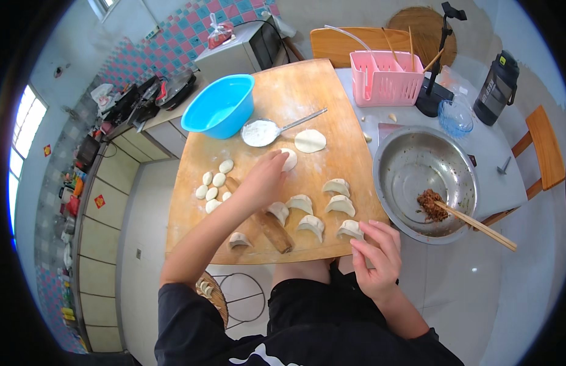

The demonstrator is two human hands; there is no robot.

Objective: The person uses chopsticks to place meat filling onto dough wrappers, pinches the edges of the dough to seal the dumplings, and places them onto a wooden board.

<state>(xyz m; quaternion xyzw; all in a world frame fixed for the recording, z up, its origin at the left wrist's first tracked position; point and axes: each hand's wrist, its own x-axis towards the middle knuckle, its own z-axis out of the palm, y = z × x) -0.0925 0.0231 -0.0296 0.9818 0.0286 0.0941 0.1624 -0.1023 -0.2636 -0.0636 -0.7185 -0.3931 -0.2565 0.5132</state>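
Note:
My left hand [268, 177] reaches over the wooden board [306, 87], its fingertips on the edge of a dough wrapper [290, 160]; whether they grip it I cannot tell. Another round wrapper [310, 141] lies just beyond. Near the board's front edge, my right hand [379, 256] is held with fingers apart beside a folded dumpling [350, 228]. Several more dumplings [340, 205] lie between the hands. Beneath my left forearm is a wooden rolling pin [274, 231], partly hidden. Small dough pieces [211, 194] are grouped to its left.
A blue plastic basin [219, 107] and a metal ladle of flour [260, 132] stand at the back of the board. On the right, a steel bowl [402, 178] holds meat filling [430, 204] and chopsticks [482, 225]. Behind it are a pink basket [388, 84] and a bottle [495, 89].

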